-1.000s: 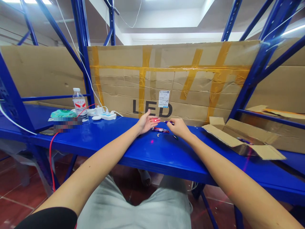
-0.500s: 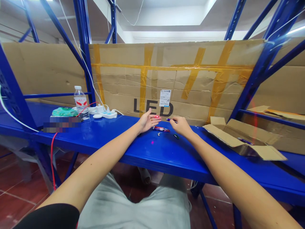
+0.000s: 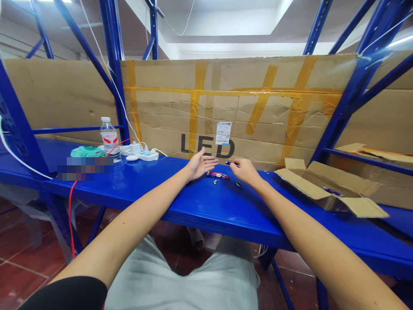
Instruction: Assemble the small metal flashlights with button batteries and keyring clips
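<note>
My left hand (image 3: 200, 166) is held above the blue table (image 3: 206, 202), fingers stretched out toward the right and palm exposed. Facing it, my right hand (image 3: 245, 172) is closed around a small purple laser pointer (image 3: 228, 163), whose tip points at the left fingers. Most of the pointer is hidden inside the right fist. Between the hands on the tabletop lie shiny red and purple pen-like pointers (image 3: 218, 175). Nearer to me are tiny silvery pieces (image 3: 214, 182), too small to name, and a small dark green object (image 3: 238, 185).
An open cardboard box (image 3: 298, 186) with a purple pen-like piece (image 3: 333, 191) inside stands at right. On the left are a water bottle (image 3: 110, 140), a white power strip (image 3: 146, 155) and a green packet (image 3: 87, 151). A large carton (image 3: 258, 112) walls off the back.
The red light spot on my left fingertips and the pink spot on the table are gone, as is the red streak by the box. Both hands have stayed in place.
</note>
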`<state>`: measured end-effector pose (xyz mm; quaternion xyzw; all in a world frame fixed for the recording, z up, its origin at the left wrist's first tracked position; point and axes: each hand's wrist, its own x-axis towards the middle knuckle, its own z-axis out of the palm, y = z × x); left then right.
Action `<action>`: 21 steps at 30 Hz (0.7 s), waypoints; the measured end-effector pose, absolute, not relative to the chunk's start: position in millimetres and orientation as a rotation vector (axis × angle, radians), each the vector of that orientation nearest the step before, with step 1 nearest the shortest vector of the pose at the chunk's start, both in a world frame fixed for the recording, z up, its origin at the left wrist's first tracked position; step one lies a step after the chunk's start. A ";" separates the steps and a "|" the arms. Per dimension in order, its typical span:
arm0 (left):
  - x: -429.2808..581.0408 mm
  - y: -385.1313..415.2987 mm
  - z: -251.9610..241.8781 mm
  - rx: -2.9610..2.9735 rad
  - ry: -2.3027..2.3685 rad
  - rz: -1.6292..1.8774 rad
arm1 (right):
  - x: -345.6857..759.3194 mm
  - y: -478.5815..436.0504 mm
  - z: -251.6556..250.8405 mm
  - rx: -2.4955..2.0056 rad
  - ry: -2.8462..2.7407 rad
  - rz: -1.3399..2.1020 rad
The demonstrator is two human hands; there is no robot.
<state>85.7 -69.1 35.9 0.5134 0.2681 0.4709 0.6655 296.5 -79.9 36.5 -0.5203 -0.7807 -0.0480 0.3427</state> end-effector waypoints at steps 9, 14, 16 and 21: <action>84.3 -68.9 37.2 1.194 0.603 1.069 | 296.8 -76.6 32.8 -1.403 -2.144 -0.023; 84.1 -69.3 37.8 1.171 0.591 1.082 | 294.3 -79.5 31.8 -1.358 -2.196 0.066; 84.1 -69.4 37.8 1.149 0.586 1.088 | 293.5 -80.8 32.0 -1.342 -2.196 0.075; 84.4 -68.3 36.5 1.105 0.572 1.092 | 295.2 -78.3 32.2 -1.274 -2.125 0.000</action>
